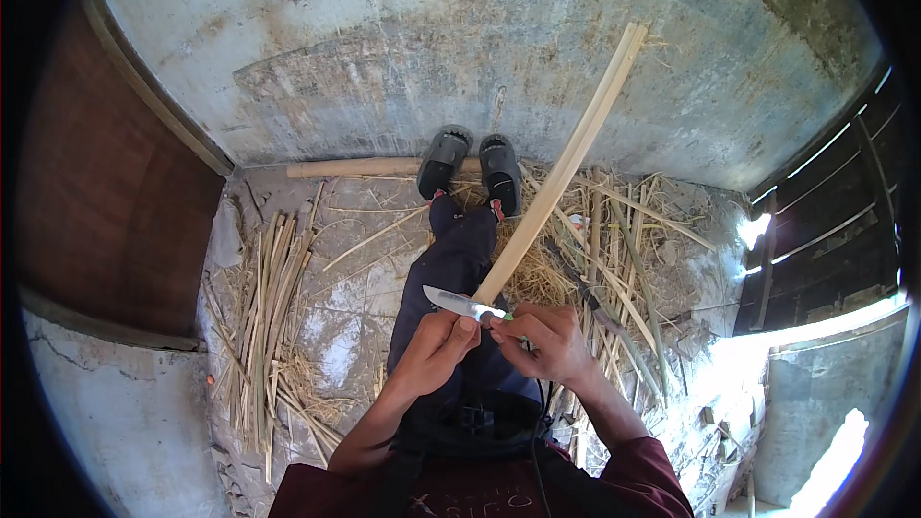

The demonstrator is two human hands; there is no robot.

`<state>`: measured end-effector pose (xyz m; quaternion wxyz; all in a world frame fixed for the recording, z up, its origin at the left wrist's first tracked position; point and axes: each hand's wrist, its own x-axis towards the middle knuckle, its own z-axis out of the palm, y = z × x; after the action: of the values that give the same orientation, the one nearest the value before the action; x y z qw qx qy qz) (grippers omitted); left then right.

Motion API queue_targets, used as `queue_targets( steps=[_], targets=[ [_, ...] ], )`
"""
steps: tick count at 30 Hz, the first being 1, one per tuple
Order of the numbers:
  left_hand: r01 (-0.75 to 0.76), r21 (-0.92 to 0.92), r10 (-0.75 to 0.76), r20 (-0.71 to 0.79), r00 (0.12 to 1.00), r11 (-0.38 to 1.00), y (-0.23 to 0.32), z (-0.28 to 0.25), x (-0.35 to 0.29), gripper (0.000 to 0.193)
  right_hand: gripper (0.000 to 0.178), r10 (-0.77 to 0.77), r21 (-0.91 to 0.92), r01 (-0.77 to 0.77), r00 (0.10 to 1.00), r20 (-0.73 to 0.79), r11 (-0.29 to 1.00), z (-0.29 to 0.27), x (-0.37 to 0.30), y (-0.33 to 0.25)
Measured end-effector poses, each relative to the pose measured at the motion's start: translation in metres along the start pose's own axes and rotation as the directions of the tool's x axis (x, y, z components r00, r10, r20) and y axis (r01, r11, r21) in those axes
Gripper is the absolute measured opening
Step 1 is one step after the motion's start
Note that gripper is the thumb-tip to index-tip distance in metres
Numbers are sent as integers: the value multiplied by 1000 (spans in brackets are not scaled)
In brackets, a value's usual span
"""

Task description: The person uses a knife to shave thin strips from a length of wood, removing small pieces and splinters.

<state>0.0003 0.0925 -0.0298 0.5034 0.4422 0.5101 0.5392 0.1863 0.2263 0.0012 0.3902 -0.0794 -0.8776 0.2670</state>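
A knife (pixel 451 301) with a bright metal blade and a green handle lies crosswise in front of my lap, its tip pointing left. My right hand (pixel 549 343) is closed around the handle with the fingers bent. Just below the blade, my left hand (pixel 437 350) is closed, its thumb and fingertips pressed together by the knife's lower edge; what they pinch is hidden. Behind the blade is the near end of a long, pale split bamboo piece (pixel 574 152). This piece slants up and right past my right foot, its far end in front of the wall.
Thin bamboo strips (pixel 273 302) lie piled at the left; more strips (pixel 624 269) and shavings (pixel 542 278) cover the floor at the right. A bamboo pole (pixel 350 168) lies along the wall (pixel 384 58), by my shoes (pixel 444 161). A brown panel (pixel 115 163) stands at left, dark slats (pixel 825 230) at right.
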Motion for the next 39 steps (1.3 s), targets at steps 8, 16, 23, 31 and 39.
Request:
queue_targets(
  steps=[8,16,23,31,39],
  targets=[
    [-6,-85,9,32,999,996,20,4,1,55,25,-17,-6,18,1000,24,1000,-1,1,-2],
    [20,-152,-2,115,993,988,22,-2,0,57,27,-11,-1,11,1000,4,1000,3,-1,-6],
    [88,-264,-57,125,991,961,26,0,-4,52,27,5,-7,-5,1000,6,1000,5,0,-8],
    [79,-179,-60,111,992,981,25,1,-4,53,29,-61,-57,60,998,-10,997,4,1,-10],
    [7,34,-6,-21,1000,999,19,2,-6,59,28,-64,-102,65,998,10,993,-1,3,-7]
  ],
)
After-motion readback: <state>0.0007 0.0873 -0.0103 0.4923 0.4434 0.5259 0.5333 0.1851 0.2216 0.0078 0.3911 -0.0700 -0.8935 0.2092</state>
